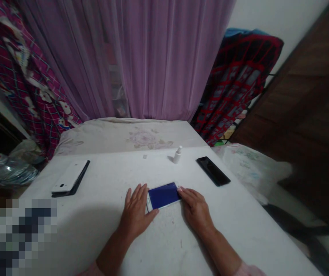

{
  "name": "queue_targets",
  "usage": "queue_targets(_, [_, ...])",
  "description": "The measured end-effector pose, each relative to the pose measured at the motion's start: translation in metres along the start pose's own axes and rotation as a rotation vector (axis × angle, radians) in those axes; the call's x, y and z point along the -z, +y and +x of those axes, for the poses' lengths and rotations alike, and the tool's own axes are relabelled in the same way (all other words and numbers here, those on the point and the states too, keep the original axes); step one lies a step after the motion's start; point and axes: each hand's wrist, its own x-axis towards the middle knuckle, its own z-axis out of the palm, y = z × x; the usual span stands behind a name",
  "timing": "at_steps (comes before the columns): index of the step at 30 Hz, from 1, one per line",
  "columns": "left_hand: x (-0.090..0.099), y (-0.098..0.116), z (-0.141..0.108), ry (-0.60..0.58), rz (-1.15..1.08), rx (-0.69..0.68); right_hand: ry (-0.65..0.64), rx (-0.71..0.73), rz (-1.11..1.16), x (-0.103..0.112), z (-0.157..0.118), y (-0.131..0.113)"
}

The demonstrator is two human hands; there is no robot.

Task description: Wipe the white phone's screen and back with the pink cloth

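Observation:
A white-framed smartphone (164, 194) lies face up on the white-covered table, its screen solid dark blue. My left hand (135, 211) steadies its left end, with fingers stretched along that side and the thumb at the near edge. At the opposite end, my right hand (195, 207) has its fingers drawn together in a pinch over the phone's corner. Something small and pale shows at those fingertips, too small to name. Beyond the phone stands a small white pump bottle (177, 155).
A black phone (213, 171) lies at the right. On the left, a white phone back panel (70, 177) rests over a dark piece. A small grey square (145, 156) lies further back. Purple curtains (158, 61) hang behind the table; a plastic bottle (7, 168) stands off its left side.

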Motion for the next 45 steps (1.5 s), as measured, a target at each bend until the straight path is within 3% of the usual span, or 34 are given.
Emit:
queue_targets(8, [-0.003, -0.005, 0.001, 0.058, 0.03, -0.052, -0.016, -0.014, -0.009, -0.019, 0.04, -0.001])
queue_targets(17, [-0.009, -0.008, 0.0, 0.132, 0.03, -0.07, -0.004, 0.036, -0.019, 0.004, 0.0, -0.007])
queue_targets(25, [-0.01, -0.01, 0.001, 0.174, 0.035, -0.114, -0.014, 0.013, -0.006, -0.008, 0.036, -0.008])
queue_targets(34, [-0.015, -0.02, 0.002, 0.17, 0.059, -0.138, 0.044, 0.021, 0.021, 0.013, 0.001, -0.014])
queue_targets(41, [-0.007, -0.009, 0.002, 0.189, 0.025, -0.094, 0.015, 0.186, 0.065, 0.007, 0.002, -0.048])
queue_targets(45, [-0.004, -0.008, 0.003, 0.172, 0.016, -0.109, 0.005, 0.143, 0.066, 0.008, 0.0, -0.045])
